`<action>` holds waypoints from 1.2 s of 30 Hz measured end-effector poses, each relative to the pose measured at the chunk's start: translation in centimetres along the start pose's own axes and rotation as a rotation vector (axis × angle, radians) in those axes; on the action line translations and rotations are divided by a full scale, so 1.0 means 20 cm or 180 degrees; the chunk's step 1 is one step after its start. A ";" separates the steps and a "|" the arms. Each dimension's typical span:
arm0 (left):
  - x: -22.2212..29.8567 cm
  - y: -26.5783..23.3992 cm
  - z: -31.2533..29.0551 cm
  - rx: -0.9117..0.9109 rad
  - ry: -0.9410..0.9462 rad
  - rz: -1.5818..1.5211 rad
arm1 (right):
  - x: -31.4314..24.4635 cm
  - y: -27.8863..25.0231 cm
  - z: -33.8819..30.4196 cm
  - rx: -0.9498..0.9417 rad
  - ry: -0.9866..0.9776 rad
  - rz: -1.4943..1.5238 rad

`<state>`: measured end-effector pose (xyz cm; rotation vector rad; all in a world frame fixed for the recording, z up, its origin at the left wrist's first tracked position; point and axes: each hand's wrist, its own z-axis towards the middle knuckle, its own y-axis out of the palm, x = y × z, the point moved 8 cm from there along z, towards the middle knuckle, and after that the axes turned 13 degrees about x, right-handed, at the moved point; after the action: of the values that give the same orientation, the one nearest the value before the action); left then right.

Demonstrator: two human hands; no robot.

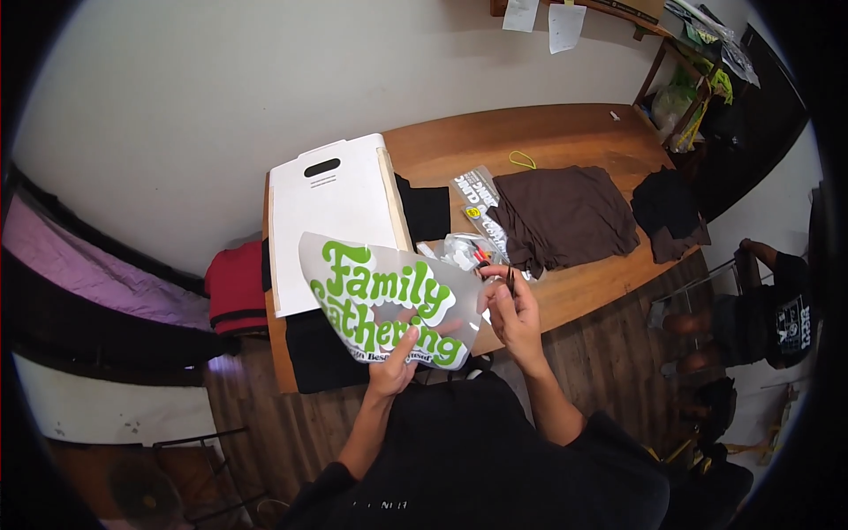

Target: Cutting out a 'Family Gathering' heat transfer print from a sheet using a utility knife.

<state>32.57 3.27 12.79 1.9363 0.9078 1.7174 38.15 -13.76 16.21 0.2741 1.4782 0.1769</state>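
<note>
A translucent transfer sheet (371,287) with large green lettering edged in white hangs tilted in front of me. My left hand (395,371) grips its near edge, thumb over the front. At the sheet's right edge, my right hand (517,322) is closed around a small dark pointed tool (511,281), whose exact kind is too small to make out. Behind the sheet stands a white panel (340,208) with a dark oval slot. Black cloth (325,358) lies beneath the panel and shows again as black fabric (428,212) on its right.
On the wooden table (424,132) lie a crumpled clear plastic bag (461,250), a printed sheet (475,199), brown folded cloth (570,212) and black cloth (664,212). Red cloth (237,287) sits left of the table. Another person (751,309) is at the right.
</note>
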 end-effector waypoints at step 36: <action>0.18 0.13 -0.01 -0.0448 0.0437 0.1278 | -0.09 0.00 -0.05 -0.0040 -0.0063 -0.0432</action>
<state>33.03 3.93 17.08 2.0244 0.4418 2.0953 37.06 -14.15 17.78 0.1643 1.4700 0.0740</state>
